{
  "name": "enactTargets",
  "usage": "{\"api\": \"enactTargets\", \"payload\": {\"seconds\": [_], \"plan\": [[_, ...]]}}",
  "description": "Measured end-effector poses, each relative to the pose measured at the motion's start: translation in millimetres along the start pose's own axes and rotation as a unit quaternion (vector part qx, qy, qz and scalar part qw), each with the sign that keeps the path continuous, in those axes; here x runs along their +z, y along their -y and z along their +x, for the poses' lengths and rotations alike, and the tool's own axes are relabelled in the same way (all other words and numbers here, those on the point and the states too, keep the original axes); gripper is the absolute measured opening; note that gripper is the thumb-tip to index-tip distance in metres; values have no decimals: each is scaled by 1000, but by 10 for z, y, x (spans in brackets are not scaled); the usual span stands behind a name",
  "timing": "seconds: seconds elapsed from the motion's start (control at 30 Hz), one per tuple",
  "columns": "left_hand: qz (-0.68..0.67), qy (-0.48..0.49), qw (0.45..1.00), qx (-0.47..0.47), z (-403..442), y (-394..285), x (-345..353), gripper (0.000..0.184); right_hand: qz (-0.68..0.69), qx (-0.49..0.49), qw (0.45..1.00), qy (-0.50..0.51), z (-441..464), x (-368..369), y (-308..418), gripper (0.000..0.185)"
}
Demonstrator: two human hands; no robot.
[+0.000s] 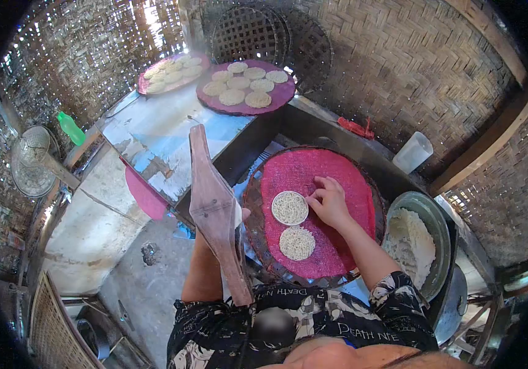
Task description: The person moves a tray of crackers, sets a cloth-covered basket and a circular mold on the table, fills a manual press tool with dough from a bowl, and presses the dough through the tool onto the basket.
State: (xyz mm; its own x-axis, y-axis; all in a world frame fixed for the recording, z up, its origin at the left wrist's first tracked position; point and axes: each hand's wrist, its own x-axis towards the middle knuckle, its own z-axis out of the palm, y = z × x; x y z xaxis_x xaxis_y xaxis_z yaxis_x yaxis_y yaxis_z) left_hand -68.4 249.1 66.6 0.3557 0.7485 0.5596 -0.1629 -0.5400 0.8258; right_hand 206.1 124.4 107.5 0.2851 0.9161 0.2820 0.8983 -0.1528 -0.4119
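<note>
A round tray covered in pink cloth [337,172] lies before me. On it a white ring [289,208] surrounds a disc of pale noodle-like strands. Just below the ring, a second strand disc [297,243] rests on the cloth without a ring. My right hand [329,201] is at the ring's right edge, its fingers bent and somewhat apart, with nothing seen in them. A long wooden press-like tool [213,212] stands over my left forearm. Only a bit of my left hand [245,213] shows at the tool's right side; its fingers are mostly hidden.
Two pink trays [246,111] [143,91] at the back hold several pale discs. A basin [447,246] of pale dough or flour stands at the right. A plastic cup [412,152], a red item [356,127] and a green bottle [71,128] lie around the edges.
</note>
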Motion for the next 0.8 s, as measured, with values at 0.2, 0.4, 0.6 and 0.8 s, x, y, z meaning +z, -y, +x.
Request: {"api": "enactTargets", "payload": {"seconds": [0.2, 0.4, 0.6, 0.8], "plan": [[120, 19, 992, 31, -18, 90, -36, 46, -34, -44, 998, -11, 23, -28, 147, 18], [141, 17, 986, 88, 106, -288, -56, 46, -59, -54, 997, -9, 85, -191, 281, 15], [-62, -34, 997, -42, 38, -221, 19, 42, -65, -45, 996, 35, 87, -202, 302, 16], [-10, -45, 999, 22, 130, -491, 42, 32, -76, -44, 996, 17, 136, -210, 275, 16]]}}
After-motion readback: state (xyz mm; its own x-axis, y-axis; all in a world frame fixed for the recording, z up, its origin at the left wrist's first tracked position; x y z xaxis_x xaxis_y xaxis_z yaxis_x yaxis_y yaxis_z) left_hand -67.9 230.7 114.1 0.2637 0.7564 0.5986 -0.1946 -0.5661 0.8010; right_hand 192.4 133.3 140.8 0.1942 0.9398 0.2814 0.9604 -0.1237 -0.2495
